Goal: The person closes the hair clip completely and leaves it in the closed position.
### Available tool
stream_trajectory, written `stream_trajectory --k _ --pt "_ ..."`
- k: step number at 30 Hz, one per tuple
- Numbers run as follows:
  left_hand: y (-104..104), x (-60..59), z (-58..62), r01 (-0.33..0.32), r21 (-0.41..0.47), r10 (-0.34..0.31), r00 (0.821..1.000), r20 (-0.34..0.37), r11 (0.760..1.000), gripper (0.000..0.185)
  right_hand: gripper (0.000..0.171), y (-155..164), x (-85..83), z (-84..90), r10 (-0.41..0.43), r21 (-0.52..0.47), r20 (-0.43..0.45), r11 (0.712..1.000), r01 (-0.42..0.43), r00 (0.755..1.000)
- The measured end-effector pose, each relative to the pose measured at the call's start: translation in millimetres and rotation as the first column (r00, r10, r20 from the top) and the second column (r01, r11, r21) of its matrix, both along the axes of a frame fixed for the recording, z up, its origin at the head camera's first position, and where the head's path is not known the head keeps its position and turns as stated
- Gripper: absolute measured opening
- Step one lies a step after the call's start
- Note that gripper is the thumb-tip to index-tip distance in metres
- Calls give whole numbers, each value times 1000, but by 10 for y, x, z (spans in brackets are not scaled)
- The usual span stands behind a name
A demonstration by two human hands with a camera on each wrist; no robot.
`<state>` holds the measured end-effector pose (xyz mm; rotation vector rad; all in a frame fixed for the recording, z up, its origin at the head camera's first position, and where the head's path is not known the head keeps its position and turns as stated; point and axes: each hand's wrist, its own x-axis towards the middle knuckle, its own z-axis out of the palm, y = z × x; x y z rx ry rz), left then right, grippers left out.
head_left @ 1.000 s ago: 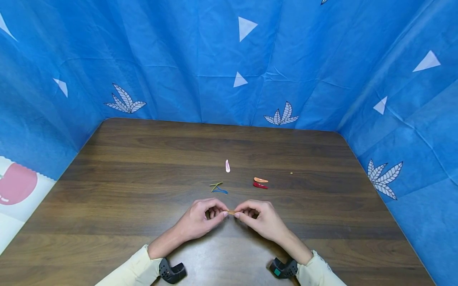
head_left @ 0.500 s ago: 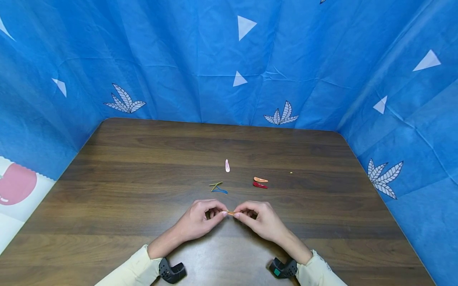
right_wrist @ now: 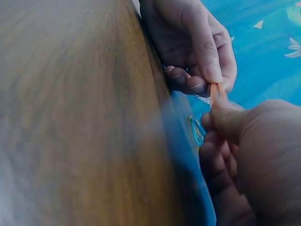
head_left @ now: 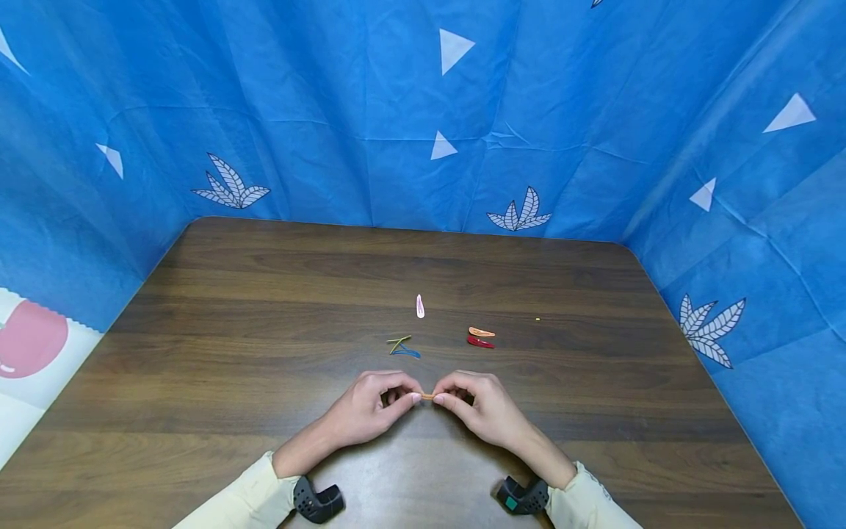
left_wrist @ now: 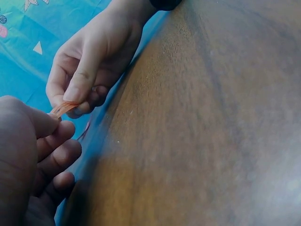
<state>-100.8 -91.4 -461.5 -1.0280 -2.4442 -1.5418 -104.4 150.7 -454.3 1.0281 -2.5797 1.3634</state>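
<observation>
Clip point(head_left: 427, 396) in orange, pinched at either end by our left hand point(head_left: 370, 405) and right hand point(head_left: 481, 405): we judge it light, thin, springy, best held by its tips.

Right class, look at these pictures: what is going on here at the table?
A person's left hand and right hand pinch the two ends of a small orange hair clip just above a brown wooden table. Farther back lie a pink clip, an orange clip beside a red clip, and a green and blue pair, all untouched.
</observation>
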Motion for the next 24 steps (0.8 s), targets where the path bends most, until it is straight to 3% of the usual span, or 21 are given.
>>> stream_trajectory --k 13,24 --pt "4 -2 3 -40 -8 40 999 34 999 5 3 -18 13 1 -31 -29 81 999 33 996" --pt "-1 -2 13 -41 -1 41 998 48 999 5 5 -15 11 -26 -38 -51 77 998 42 996"
